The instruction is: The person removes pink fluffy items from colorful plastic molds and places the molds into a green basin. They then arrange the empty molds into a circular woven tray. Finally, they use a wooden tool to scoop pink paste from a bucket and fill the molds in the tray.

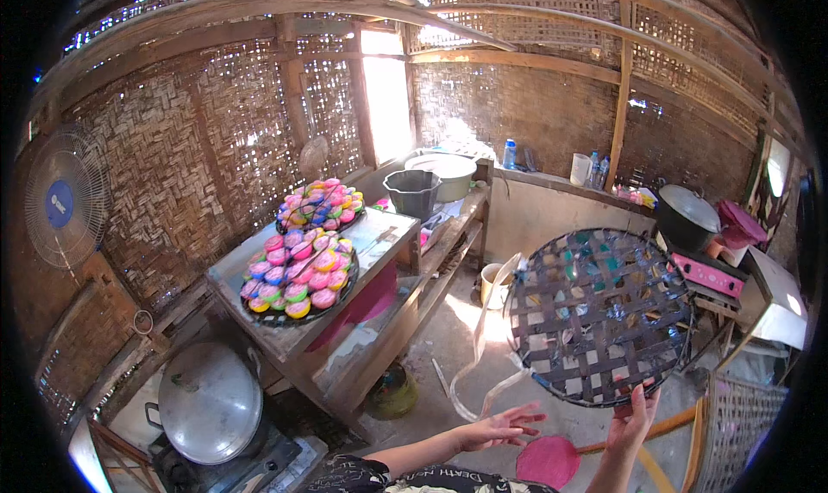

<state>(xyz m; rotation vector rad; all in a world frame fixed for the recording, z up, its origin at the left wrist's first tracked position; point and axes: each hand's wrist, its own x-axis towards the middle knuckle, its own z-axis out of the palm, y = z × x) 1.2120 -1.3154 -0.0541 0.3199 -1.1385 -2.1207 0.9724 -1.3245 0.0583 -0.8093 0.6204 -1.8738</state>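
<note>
1. I see the right hand (632,420) raised, fingers curled around the lower rim of a round woven tray (598,317), gripping it and holding it up on edge so its dark lattice faces me.
2. The left hand (500,427) is spread wide, fingers apart and holding nothing, just left of and below the woven tray's bottom edge, not touching it.
3. A pale strip (479,355) hangs from the woven tray's left rim and loops down toward the floor beside the left hand.
4. A pink round fan (548,460) lies on the floor below the woven tray, between my two forearms.
5. Well to the left of the woven tray stands a wooden table (379,234) carrying two dark trays heaped with coloured cakes, the nearer heap (298,274) and a farther heap (321,203) behind it.
6. Farther along that table, up and left of the woven tray, sit a dark bucket (412,191) and a pale basin (442,172).
7. Far down-left of the woven tray a big metal lid (210,402) covers a pot on a stove.
8. Just right of the woven tray, a lidded black pot (686,218) rests on a pink stove (709,274).
9. A standing fan (65,202) is against the wall, far left of the woven tray.
</note>
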